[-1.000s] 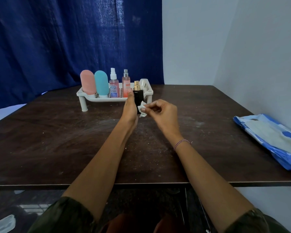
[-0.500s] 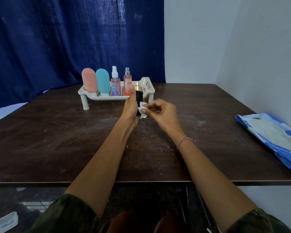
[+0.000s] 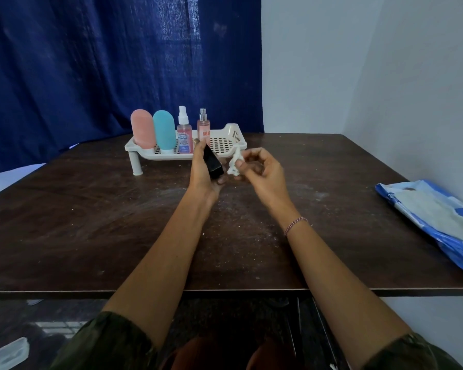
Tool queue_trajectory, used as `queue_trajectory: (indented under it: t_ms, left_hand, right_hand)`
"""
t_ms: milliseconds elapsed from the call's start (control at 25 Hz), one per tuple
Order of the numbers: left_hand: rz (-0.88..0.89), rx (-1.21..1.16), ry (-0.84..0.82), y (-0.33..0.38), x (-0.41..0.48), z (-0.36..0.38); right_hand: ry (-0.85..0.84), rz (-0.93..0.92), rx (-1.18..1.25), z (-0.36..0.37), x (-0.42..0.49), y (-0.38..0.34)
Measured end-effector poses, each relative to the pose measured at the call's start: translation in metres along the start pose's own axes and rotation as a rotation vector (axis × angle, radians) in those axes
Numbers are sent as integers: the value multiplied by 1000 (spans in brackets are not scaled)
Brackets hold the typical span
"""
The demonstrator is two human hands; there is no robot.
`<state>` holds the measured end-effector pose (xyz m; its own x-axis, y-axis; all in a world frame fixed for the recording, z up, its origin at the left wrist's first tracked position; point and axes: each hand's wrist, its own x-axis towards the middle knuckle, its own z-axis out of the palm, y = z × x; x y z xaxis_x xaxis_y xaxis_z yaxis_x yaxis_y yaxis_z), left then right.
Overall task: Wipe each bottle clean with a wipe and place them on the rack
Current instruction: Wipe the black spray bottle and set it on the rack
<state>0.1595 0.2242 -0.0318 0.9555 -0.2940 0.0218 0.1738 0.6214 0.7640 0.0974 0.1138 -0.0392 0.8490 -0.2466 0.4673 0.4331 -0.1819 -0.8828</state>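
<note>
My left hand (image 3: 203, 174) grips a small black bottle (image 3: 212, 163) with a gold cap, tilted so its top leans toward the rack. My right hand (image 3: 262, 174) pinches a crumpled white wipe (image 3: 234, 164) just to the right of the bottle, a small gap between them. Behind the hands stands the white perforated rack (image 3: 225, 145) on short legs. On it stand a pink bottle (image 3: 142, 128), a teal bottle (image 3: 164, 130), a clear spray bottle (image 3: 184, 134) with pink liquid and a slim pink spray bottle (image 3: 203, 126).
A blue and white wipes pack (image 3: 433, 217) lies at the table's right side by the wall. A dark blue curtain hangs behind the dark wooden table (image 3: 91, 222). A clear plastic lid (image 3: 7, 353) lies on the floor at bottom left.
The black bottle has tipped from upright to slanted in my left hand. My right hand with the wipe has drawn a little away from it.
</note>
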Motion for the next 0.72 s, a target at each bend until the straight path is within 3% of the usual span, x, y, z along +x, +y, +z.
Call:
queue_trajectory:
  t_ms: [200, 440, 720]
  left_hand:
    - [-60, -113, -63, -3, -1, 3]
    - [-86, 162, 31, -10, -5, 10]
    - [-9, 263, 23, -9, 0, 4]
  right_hand:
    - [-98, -214, -220, 9, -6, 0]
    - [52, -325, -395, 6, -5, 2]
    - [-8, -172, -260, 2, -1, -2]
